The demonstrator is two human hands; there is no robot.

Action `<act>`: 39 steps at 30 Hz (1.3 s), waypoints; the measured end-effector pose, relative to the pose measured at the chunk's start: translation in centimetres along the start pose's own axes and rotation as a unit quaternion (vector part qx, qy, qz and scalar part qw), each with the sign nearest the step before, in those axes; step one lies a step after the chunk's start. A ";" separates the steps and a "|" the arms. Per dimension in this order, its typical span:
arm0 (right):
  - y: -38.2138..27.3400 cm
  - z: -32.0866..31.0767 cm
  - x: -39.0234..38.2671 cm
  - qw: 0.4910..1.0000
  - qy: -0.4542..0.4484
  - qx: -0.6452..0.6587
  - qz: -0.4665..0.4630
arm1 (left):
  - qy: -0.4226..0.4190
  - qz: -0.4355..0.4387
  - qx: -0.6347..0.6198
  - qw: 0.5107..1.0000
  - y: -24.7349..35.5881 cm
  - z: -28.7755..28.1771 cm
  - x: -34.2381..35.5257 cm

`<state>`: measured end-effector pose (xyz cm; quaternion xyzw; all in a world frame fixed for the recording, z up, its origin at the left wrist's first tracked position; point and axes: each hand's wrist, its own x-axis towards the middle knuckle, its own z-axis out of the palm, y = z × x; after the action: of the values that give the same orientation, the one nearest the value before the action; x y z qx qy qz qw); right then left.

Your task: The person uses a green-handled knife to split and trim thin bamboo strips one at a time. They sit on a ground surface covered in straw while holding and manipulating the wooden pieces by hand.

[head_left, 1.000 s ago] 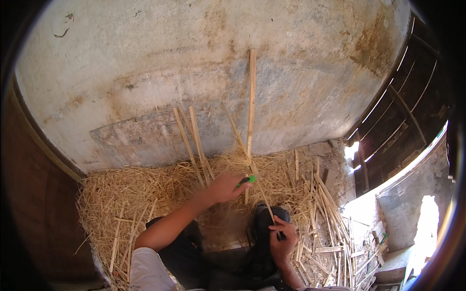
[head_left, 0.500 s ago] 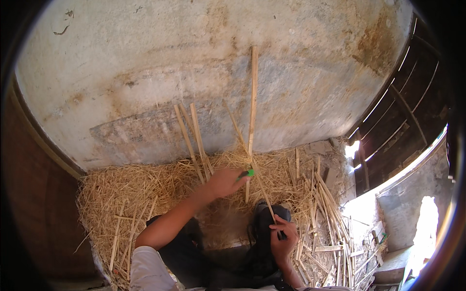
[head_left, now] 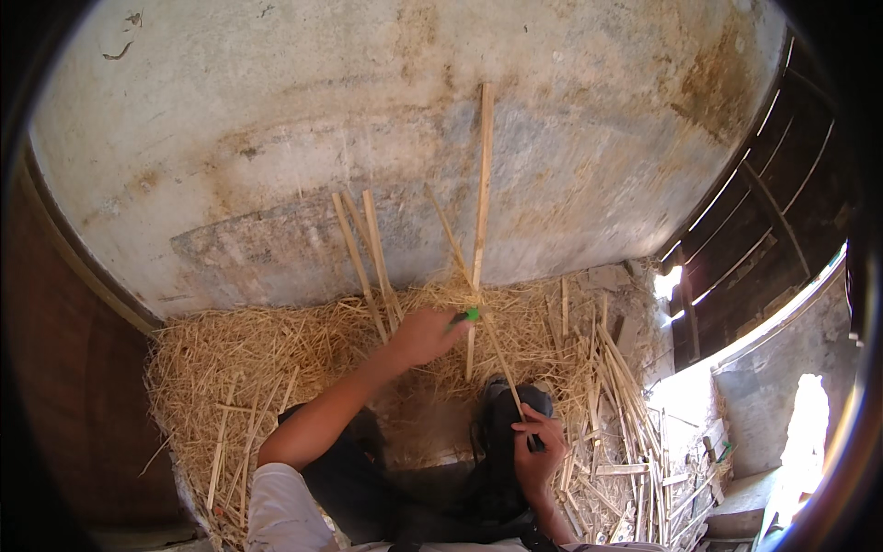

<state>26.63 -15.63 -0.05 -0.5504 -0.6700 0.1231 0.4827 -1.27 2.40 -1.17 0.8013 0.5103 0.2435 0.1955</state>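
Note:
My left hand (head_left: 428,335) is closed around a small green-and-black handled tool (head_left: 472,315). Its working end is too small to make out. The tool touches or lies very near the upper part of a thin wooden strip (head_left: 501,354), which slants down over my dark shoe. At the strip's lower end, the fingers of my right hand (head_left: 539,449) pinch it. Something black shows under those fingers, mostly hidden by them. Close to the tool, a taller wooden strip (head_left: 483,175) leans upright against the wall.
Several strips (head_left: 372,244) lean on the stained wall (head_left: 276,138) at the left. Straw and shavings (head_left: 267,340) cover the floor around my feet. More strips lie in a loose pile (head_left: 635,432) on the right. Dark slatted boards (head_left: 763,202) stand beyond it.
My left hand has shifted slightly up, toward the wall, with the tool in it. The right hand keeps its grip on the strip in nearly the same place.

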 end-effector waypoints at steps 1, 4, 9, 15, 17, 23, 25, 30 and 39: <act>0.2 0.0 0.0 1.000 -0.001 -0.002 -0.002 | -0.021 0.006 -0.003 1.000 0.7 0.1 -0.2; -0.1 0.0 0.0 1.000 0.007 0.002 0.000 | -0.035 0.092 -0.013 0.995 2.7 0.6 -1.3; -0.5 0.1 0.1 1.000 0.006 0.001 0.002 | -0.032 0.043 -0.036 0.998 3.0 1.3 -1.7; -0.2 0.1 0.0 1.000 0.007 0.003 0.002 | -0.005 -0.042 -0.029 0.999 -0.1 -0.5 0.1; -0.1 0.0 0.0 1.000 0.004 0.000 0.000 | -0.005 -0.017 -0.028 0.999 0.1 -0.6 0.1; 0.0 0.2 0.0 1.000 0.010 0.000 0.000 | -0.062 0.076 -0.018 0.995 2.3 0.7 -1.8; -0.1 0.0 0.0 1.000 0.010 0.000 0.002 | -0.088 0.070 -0.025 0.993 2.9 0.5 -2.0; -0.4 0.0 0.0 1.000 0.005 0.005 0.004 | -0.021 -0.030 -0.009 0.999 0.0 0.3 -0.5; -0.1 -0.1 0.1 1.000 0.004 -0.002 0.001 | -0.055 0.075 -0.039 0.995 2.0 0.7 -1.6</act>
<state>26.66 -15.64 0.10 -0.5524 -0.6677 0.1205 0.4842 -0.03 0.09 -0.95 0.8415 0.4270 0.2326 0.2357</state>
